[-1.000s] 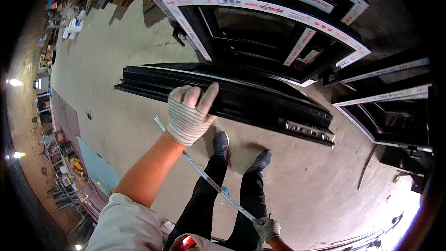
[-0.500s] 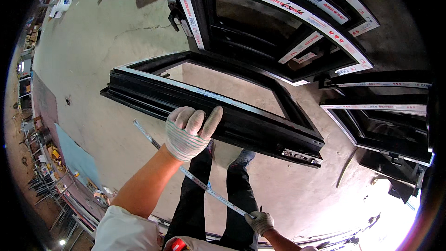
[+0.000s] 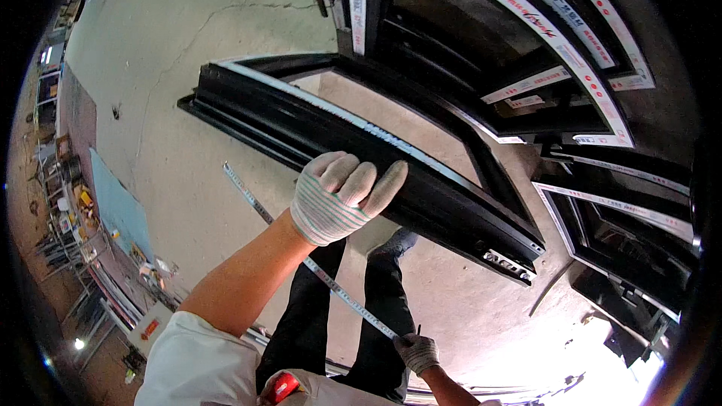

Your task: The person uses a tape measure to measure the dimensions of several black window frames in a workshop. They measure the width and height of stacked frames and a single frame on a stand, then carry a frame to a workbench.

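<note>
My left hand (image 3: 338,195), in a striped white knit glove, is closed on the near side of a black window sash frame (image 3: 263,131), with the fingers curled against its edge. The frame is tilted, with a pale strip along its upper edge and metal hardware at its lower right corner. My right hand (image 3: 417,353), also gloved, is low beside my right leg and closed on an extended tape measure (image 3: 350,301). The blade runs up to the left, passing beneath my left forearm; the tape's case is not visible. A thin dark stick pokes up by the right hand.
Several black window frames with printed white protective film (image 3: 602,98) stand at the upper right, and more frames (image 3: 624,210) lie below them. At the far left, tools and metal scraps (image 3: 75,233) line the concrete floor (image 3: 173,120). Bright light glares at lower right.
In the view, the sash frame and my left hand have shifted right, and the frame slopes more steeply. My left hand stays closed on it. The right hand and the tape have moved only slightly.
</note>
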Demonstrator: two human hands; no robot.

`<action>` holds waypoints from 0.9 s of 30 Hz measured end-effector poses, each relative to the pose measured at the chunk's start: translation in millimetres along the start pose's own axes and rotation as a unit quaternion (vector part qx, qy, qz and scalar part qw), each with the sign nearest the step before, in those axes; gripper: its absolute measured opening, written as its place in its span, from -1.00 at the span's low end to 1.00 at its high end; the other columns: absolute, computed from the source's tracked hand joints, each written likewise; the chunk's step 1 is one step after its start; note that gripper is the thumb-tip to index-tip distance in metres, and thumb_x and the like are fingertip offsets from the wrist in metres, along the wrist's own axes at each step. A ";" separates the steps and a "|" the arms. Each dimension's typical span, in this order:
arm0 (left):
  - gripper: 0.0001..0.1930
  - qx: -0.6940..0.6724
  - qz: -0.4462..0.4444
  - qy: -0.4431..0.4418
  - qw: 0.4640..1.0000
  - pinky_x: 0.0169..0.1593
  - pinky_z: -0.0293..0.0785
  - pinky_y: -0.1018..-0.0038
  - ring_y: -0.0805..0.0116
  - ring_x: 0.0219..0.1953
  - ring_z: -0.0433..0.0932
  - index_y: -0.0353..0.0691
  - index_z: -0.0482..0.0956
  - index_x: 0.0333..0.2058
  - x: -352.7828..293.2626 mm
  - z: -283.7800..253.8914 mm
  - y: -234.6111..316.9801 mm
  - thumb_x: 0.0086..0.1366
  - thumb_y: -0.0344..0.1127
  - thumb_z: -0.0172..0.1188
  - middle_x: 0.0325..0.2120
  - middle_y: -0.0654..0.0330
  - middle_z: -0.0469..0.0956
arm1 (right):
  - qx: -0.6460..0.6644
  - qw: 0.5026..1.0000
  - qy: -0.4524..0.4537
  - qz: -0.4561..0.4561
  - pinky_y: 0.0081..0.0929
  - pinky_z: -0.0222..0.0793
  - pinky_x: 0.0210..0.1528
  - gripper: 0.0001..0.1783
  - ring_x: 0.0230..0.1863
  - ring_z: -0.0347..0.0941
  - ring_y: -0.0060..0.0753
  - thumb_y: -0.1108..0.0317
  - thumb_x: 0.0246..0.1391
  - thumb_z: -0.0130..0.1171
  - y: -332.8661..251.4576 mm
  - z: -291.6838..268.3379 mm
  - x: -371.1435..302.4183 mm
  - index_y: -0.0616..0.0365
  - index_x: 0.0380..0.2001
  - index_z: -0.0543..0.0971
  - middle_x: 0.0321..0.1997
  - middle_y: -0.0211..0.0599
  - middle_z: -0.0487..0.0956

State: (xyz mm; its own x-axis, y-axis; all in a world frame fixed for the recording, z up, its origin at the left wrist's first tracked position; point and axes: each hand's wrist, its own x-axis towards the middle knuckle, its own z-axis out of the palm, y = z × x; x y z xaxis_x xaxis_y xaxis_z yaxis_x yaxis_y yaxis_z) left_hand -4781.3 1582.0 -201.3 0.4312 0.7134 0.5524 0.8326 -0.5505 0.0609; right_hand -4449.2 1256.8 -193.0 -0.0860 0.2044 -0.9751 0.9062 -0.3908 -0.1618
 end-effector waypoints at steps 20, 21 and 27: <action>-0.53 0.018 -0.024 -0.011 0.999 -0.31 0.44 0.63 0.48 -0.24 0.32 0.13 0.61 0.14 -4.6 -0.9 1.7 0.22 -0.23 0.37 -0.23 0.33 0.19 | 0.015 1.000 -0.002 -0.012 -0.10 0.58 -0.19 -0.52 -0.25 0.68 0.08 -0.19 0.14 0.28 -3.8 -15.3 2.8 0.03 -0.30 0.76 -0.37 0.00 0.70; -0.53 0.021 -0.026 0.008 0.999 -0.34 0.44 0.65 0.50 -0.26 0.32 0.13 0.61 0.14 -3.1 0.8 2.0 0.22 -0.21 0.37 -0.24 0.34 0.19 | 0.009 1.000 -0.012 -0.008 -0.11 0.58 -0.20 -0.52 -0.26 0.68 0.07 -0.19 0.14 0.28 -4.3 -16.8 3.6 0.03 -0.30 0.76 -0.37 -0.01 0.70; -0.54 0.001 -0.016 0.011 1.000 -0.39 0.42 0.66 0.57 -0.43 0.33 0.06 0.60 0.13 -1.2 3.9 -3.4 0.23 -0.21 0.29 -0.32 0.38 0.19 | -0.001 1.000 -0.020 0.017 -0.13 0.57 -0.22 -0.53 -0.29 0.68 0.05 -0.17 0.15 0.29 -10.1 -16.9 3.1 0.02 -0.29 0.77 -0.40 -0.03 0.69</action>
State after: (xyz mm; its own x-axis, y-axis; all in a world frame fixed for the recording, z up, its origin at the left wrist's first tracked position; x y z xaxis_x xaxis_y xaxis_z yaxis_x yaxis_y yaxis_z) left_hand -4783.2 1584.7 -205.4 0.3971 0.7212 0.5677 0.8466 -0.5267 0.0769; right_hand -4451.7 1276.5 -191.8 -0.0720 0.1553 -0.9852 0.9099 -0.3944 -0.1286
